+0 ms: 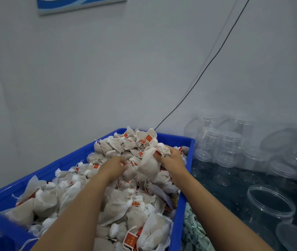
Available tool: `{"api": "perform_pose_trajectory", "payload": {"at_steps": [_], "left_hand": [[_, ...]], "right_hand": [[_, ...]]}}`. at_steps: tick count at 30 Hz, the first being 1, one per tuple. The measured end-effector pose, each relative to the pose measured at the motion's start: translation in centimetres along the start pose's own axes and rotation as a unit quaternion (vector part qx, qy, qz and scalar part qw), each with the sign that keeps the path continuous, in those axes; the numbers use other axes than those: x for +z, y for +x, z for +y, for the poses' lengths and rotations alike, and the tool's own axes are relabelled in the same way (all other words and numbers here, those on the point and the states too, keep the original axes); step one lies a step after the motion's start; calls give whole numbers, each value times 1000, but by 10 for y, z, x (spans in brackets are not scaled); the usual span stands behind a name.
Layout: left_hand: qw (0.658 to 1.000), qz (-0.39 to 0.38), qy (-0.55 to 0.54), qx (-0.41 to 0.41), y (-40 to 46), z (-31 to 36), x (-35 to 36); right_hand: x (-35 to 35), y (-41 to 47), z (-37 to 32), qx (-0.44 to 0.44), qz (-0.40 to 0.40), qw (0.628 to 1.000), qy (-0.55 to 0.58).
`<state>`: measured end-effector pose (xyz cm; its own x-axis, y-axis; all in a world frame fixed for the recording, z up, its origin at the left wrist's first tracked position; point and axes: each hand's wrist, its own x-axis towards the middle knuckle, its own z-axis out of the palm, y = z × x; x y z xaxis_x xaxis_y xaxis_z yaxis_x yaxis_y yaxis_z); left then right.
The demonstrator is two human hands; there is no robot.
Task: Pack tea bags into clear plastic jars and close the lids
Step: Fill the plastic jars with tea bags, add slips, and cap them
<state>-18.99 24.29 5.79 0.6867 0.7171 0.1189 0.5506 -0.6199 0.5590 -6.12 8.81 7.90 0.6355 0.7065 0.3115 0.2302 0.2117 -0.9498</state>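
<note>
A blue plastic crate [182,205] is heaped with beige tea bags [118,209] that carry strings and small red tags. My right hand [171,158] grips a bunch of tea bags [148,163] lifted just above the heap. My left hand [116,166] reaches into the pile beside them, fingers curled around a tea bag. An open clear plastic jar [271,201] stands on the dark table to the right of the crate. Its loose clear lid [296,236] lies near the bottom right corner.
Several lidded clear jars [229,142] are stacked against the wall at the back right. A black cable [207,66] runs diagonally down the white wall behind the crate. A green-patterned cloth [193,230] lies between crate and jar.
</note>
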Motion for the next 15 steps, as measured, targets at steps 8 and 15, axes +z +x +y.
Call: {"api": "perform_pose_trajectory", "payload": {"at_steps": [8, 15], "left_hand": [[938, 61, -339, -50, -2, 19, -8], [967, 59, -248, 17, -4, 23, -6]], "right_hand": [[-3, 0, -8, -32, -31, 992, 119], [-15, 18, -56, -22, -102, 987, 122]]}}
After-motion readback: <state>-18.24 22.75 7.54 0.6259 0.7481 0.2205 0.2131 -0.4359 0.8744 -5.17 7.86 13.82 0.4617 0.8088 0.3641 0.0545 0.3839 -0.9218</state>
